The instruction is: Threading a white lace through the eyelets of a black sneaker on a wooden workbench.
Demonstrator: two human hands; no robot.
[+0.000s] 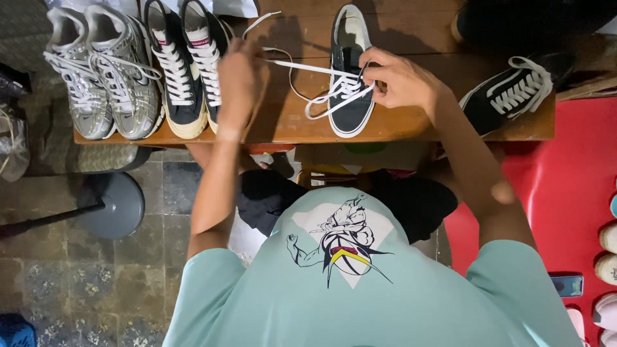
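Observation:
A black low sneaker (350, 96) with a white sole lies on the wooden table (283, 122), toe toward me. Its white lace (302, 67) runs loose across the table. My left hand (239, 80) pinches one end of the lace and pulls it out to the left. At the eyelets, my right hand (402, 80) grips the lace where it crosses the shoe's tongue. The shoe's upper eyelets are partly hidden under my right fingers.
A silver sneaker pair (106, 71) and a black high-top pair (186, 64) stand at the table's left. Another black sneaker (508, 96) lies tilted at the right edge. A red mat (572, 186) with a phone (567, 284) and more shoes sits right. A round stand base (116, 205) rests on the tiled floor.

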